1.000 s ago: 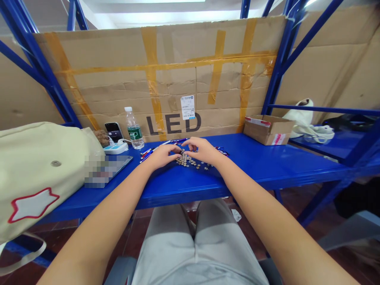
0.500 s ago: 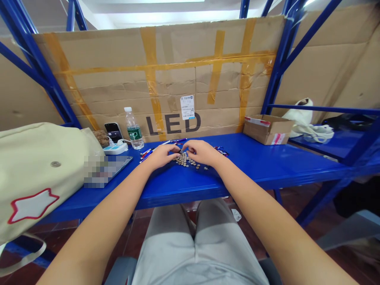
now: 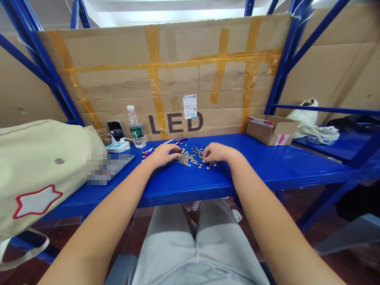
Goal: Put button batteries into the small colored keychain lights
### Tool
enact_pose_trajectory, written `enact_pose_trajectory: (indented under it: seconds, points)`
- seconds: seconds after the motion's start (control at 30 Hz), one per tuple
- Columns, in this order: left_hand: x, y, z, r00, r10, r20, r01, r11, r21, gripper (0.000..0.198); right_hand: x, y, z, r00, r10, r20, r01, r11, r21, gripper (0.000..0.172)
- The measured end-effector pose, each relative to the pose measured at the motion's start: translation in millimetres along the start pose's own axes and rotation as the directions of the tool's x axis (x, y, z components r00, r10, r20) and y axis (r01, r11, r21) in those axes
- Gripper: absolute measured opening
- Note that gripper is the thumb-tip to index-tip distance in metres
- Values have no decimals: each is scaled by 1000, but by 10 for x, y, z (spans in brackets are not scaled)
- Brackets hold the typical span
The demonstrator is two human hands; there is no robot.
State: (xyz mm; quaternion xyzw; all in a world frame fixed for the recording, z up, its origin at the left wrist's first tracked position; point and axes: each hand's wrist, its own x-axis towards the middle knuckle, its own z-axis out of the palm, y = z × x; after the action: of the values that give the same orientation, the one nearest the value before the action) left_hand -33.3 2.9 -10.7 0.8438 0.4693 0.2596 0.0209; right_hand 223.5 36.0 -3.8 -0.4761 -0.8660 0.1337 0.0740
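Note:
A loose heap of small round greyish-brown discs (image 3: pixel 185 158) lies on the blue tabletop (image 3: pixel 181 182) between my hands. My left hand (image 3: pixel 164 155) rests at the heap's left edge, fingers curled, with a small dark piece (image 3: pixel 180 151) at its fingertips that is too small to name. To the right of the heap, my right hand (image 3: pixel 219 152) points down with thumb and fingers close together; whatever is in them is hidden. Several small shiny dark pieces (image 3: pixel 211 163) lie just below that hand.
Pens (image 3: pixel 147 152) lie left of and behind my left hand. A water bottle (image 3: pixel 136 128), power strip (image 3: pixel 118 147), phone (image 3: pixel 115 130), flat blurred packet (image 3: pixel 109 170) and cream bag (image 3: pixel 44 158) stand leftward. An open cardboard box (image 3: pixel 270 130) is at right; a cardboard panel (image 3: pixel 118 91) closes the back.
My right hand has moved right, away from my left hand, to the small dark pieces. More of the discs now show. My left hand stays by the heap.

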Motion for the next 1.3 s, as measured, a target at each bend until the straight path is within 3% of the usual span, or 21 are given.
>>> enact_pose_trajectory:
  seconds: [0.3,0.6,0.87,1.1,1.17,1.3]
  points:
    - [0,22,2,1000,6,21,-7,1000,31,23,-6,79,-44,999,-19,51,19,1000,8,21]
    - [4,20,14,999,9,32,-9,1000,-6,22,52,106,-3,997,-49,66,47,998,32,8]
    - [3,11,20,999,31,43,-31,1000,-7,23,48,72,-4,993,-117,35,114,990,77,17]
    - [-1,26,9,998,29,49,-28,1000,-8,23,53,60,-5,995,-70,77,70,998,0,12]
    - [-1,29,7,998,34,51,-34,999,-8,23,32,32,-15,996,-86,33,85,996,32,12]
    - [2,54,7,996,75,57,-75,997,0,23,-1,-84,-22,963,-194,-189,237,942,239,22]
